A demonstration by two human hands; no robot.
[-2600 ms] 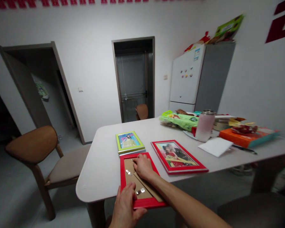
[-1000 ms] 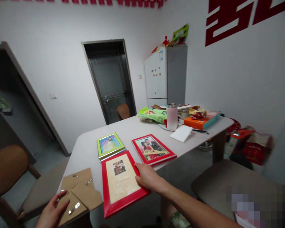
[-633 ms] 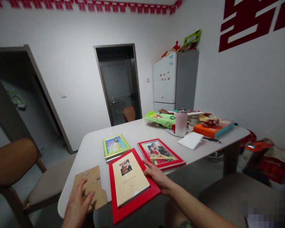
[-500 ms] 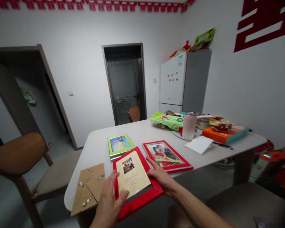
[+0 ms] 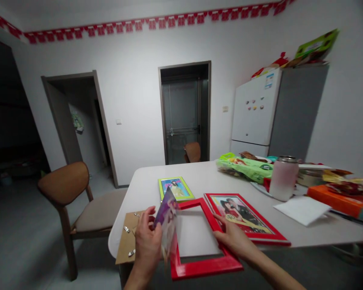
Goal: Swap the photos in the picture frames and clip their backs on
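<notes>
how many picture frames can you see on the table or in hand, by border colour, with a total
red: 2 (the open frame in the right hand and the framed photo)
yellow-green: 1 (the small frame)
total: 3 visible; whether another lies under the small frame, I can't tell

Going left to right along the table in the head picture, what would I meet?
Brown backing board, left hand, loose photo, open red frame, right hand, pink bottle, orange box.
</notes>
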